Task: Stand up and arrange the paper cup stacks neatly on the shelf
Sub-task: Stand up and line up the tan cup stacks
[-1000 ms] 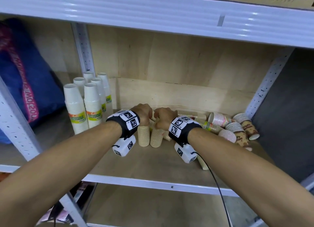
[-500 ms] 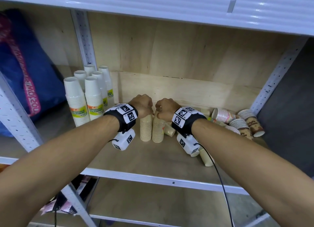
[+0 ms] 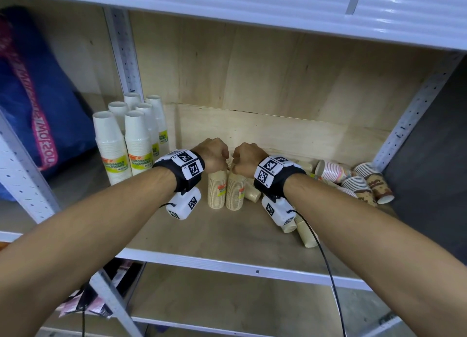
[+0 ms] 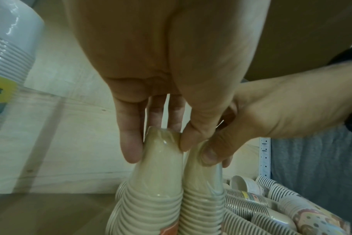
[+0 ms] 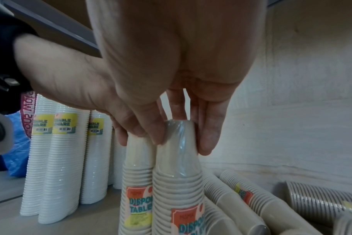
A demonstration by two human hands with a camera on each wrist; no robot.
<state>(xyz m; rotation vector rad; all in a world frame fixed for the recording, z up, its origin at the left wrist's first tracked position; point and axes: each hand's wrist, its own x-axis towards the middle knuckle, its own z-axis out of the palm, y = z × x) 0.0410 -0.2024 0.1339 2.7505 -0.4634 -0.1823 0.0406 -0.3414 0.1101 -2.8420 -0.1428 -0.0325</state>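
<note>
Two beige paper cup stacks in clear wrap stand upright side by side mid-shelf. My left hand (image 3: 214,155) (image 4: 161,143) grips the top of the left beige stack (image 3: 216,190) (image 4: 149,187) with thumb and fingers. My right hand (image 3: 246,158) (image 5: 179,135) grips the top of the right beige stack (image 3: 235,189) (image 5: 177,182) the same way. The two hands almost touch. Several more beige stacks (image 3: 304,229) (image 5: 241,200) lie on their sides to the right, with patterned stacks (image 3: 364,182) (image 4: 303,214) fallen at the far right.
White cup stacks (image 3: 131,144) (image 5: 56,159) with yellow labels stand upright at the left of the wooden shelf (image 3: 222,238). A blue bag (image 3: 32,109) sits in the neighbouring bay. The upper shelf beam (image 3: 252,6) hangs low overhead, and a metal upright (image 3: 414,114) bounds the right side.
Both hands have lifted slightly along with the view and stay on the two upright beige stacks, which look a little straighter and closer together.
</note>
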